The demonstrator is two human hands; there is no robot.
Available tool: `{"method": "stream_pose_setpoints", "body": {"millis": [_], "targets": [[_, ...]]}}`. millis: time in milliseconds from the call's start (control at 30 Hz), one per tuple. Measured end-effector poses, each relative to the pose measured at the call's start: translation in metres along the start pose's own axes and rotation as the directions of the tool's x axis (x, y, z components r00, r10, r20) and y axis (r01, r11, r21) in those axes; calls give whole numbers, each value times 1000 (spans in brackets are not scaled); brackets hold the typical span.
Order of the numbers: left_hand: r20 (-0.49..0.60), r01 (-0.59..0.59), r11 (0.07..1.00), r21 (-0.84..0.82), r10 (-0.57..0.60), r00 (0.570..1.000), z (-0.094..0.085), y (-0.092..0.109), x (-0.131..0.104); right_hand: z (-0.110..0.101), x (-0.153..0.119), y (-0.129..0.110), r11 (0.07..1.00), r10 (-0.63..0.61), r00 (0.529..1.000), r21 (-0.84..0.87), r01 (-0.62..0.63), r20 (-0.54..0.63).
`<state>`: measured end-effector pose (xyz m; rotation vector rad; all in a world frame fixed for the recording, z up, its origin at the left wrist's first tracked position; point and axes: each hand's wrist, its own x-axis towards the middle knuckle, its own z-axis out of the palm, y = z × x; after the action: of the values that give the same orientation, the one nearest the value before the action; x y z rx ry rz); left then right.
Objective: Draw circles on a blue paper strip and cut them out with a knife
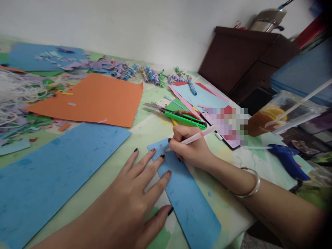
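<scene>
A long strip of blue paper (192, 200) lies on the table in front of me. My left hand (140, 193) is spread flat, its fingertips resting on the strip's left edge and the tablecloth beside it. Closed round a white pen (195, 138) is my right hand (193, 148), which wears a silver bangle at the wrist. The pen's tip points at the far end of the strip, where small faint marks show. A larger blue sheet (62, 169) lies to the left.
An orange sheet (95, 100) lies farther back. Beyond my right hand are a green box cutter (184, 119) and a phone (225, 128). Rolled paper pieces (150, 74) line the wall. A drink cup (269, 119) and a blue glue gun (287, 159) are on the right.
</scene>
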<state>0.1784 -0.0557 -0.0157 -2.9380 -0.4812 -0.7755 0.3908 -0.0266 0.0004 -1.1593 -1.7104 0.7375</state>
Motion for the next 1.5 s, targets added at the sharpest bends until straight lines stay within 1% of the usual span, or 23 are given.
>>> {"method": "stream_pose_setpoints", "body": {"millis": [167,400,567,700,833,1133,1300,1433,1500], "targets": [[1,14,1000,0,-14,1000,1,0,-3,1,1,2,999,-38,999,-27,37,-30],[-5,2,1000,3,-2,1000,1,0,-1,0,1,1,998,-46,999,-33,47,9],[-14,-14,1000,28,14,1000,0,0,2,-1,1,1,999,-32,999,2,32,23],[-5,-16,999,33,16,1000,0,0,2,0,2,3,1000,-28,1000,9,28,-4],[-1,-23,999,38,23,1000,-1,0,1,0,2,3,998,-60,998,-19,60,-27],[-4,-8,999,35,8,1000,1,-1,-1,0,1,1,997,-65,998,-31,66,22],[-7,-13,999,35,13,1000,1,0,1,-1,1,3,999,-35,999,21,34,15],[-12,-8,999,33,8,1000,1,1,1,-2,0,4,996,15,999,86,-12,-29],[-17,-2,1000,26,2,1000,1,1,0,-1,0,4,996,25,999,87,-21,-45]]}}
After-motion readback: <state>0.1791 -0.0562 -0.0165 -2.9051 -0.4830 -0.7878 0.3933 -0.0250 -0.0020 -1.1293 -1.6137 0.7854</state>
